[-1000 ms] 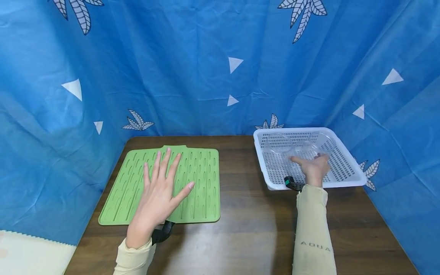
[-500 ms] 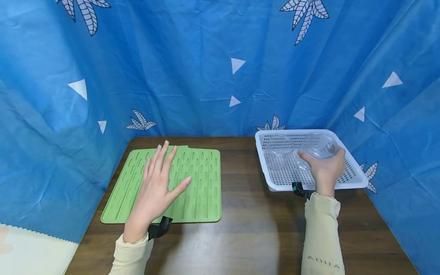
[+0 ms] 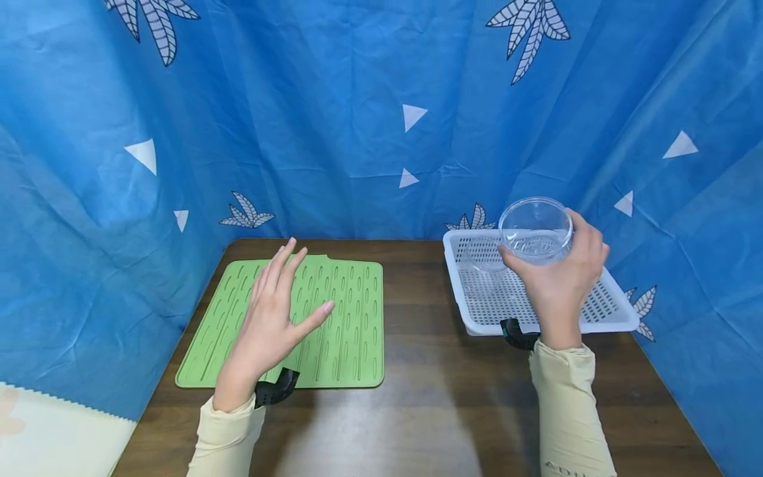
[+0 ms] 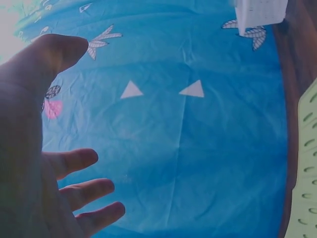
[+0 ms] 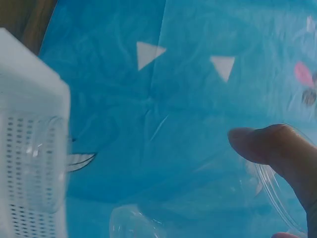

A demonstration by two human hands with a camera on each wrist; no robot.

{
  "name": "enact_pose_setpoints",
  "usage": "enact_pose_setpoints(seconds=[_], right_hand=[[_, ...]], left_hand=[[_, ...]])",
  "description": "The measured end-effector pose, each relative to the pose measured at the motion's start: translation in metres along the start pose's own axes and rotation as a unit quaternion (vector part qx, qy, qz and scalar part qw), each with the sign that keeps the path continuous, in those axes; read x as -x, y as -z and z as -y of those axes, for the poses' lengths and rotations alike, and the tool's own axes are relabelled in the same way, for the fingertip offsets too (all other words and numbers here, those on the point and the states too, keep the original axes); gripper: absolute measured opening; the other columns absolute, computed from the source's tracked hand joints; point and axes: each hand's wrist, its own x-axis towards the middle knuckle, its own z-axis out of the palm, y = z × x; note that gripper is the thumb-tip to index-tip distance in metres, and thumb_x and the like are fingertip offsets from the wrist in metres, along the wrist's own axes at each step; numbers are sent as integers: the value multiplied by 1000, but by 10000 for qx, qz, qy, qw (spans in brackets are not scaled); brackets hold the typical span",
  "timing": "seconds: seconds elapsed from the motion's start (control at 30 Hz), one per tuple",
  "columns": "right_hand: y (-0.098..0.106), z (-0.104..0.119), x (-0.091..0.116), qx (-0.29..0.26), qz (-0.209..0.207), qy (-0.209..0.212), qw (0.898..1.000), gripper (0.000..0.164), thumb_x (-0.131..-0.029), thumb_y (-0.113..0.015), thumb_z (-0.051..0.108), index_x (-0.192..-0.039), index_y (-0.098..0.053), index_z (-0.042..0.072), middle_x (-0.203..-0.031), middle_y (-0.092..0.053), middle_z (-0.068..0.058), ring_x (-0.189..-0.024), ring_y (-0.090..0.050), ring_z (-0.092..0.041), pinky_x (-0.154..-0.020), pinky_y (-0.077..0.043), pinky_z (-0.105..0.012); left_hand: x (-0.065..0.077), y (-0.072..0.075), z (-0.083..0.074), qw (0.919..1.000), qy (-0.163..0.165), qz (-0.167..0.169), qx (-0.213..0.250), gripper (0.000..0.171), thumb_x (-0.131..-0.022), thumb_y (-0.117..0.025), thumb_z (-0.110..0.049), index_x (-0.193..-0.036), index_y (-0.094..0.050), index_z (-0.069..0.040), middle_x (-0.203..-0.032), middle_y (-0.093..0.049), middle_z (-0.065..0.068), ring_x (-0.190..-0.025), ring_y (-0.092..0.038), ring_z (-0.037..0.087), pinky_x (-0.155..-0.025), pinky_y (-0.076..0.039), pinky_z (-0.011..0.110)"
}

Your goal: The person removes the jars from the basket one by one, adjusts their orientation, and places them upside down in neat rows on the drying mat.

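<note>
Presently, the right hand (image 3: 563, 285) grips a clear round container (image 3: 536, 232) by its side, with the thumb on the near left side and the fingers around the right side. This container is held in the air above the white basket (image 3: 507, 301), and from the head view it covers a part of the far rim. Its round mouth is directed upward; whether it is slightly tilted, one cannot tell surely.

Inside the basket, toward its left end, stands another clear container (image 3: 485, 255), through which the holes of the basket are visible.

The left hand (image 3: 265, 324) is above the green mat (image 3: 346, 318), its fingers extended and its thumb spread well away from them. In the left wrist view the same fingers are in the air, apart from the mat, which appears at the side.

The mat, with its long raised marks, lies on the left of the brown wooden table (image 3: 411, 371), and the basket is on the right, well apart from it. Both wrists carry a black strap (image 3: 277, 387) and both arms wear pale sleeves (image 3: 226, 437). Behind the table hangs a blue cloth (image 3: 334, 99) with white triangles and leaves.
</note>
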Motion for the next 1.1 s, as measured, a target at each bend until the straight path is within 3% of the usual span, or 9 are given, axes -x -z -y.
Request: enact_pose_setpoints(seconds=[0.23,0.5,0.83,1.1], right_hand=[[1,32,1,-98,-208,936,9953,100,-52,-99,38,-140,-55,17,-132,-54,-9,-121,-41,-30,-97,-31,-49],[-2,70,9,42,-33,1659,9861,101,-56,-97,38,-145,-52,23,-134,-51,-13,-123,-36,-33,-98,-33,-54],[-13,111,21,17,35,2670,9637,94,-63,-92,43,-145,-52,21,-130,-53,-17,-115,-38,-39,-97,-32,-56],[-23,125,34,175,69,3195,9474,92,-65,-90,40,-146,-52,22,-128,-52,-18,-113,-40,-42,-90,-33,-58]], left_hand=[[-9,2,-6,9992,-114,-207,326,97,-81,-78,-50,-158,-26,-22,-164,-20,-2,-148,-20,23,-114,-23,60],[-28,8,-26,9911,-431,-366,1203,104,-76,-85,-40,-158,-24,-28,-162,-23,-10,-146,-28,15,-112,-33,50],[-50,17,-59,9783,-986,-503,1754,100,-74,-85,-32,-157,-30,-21,-160,-29,-5,-144,-31,19,-112,-33,51],[-59,22,-85,9671,-1194,-266,2229,101,-70,-88,-18,-154,-33,-7,-159,-31,2,-144,-32,24,-113,-32,52]])
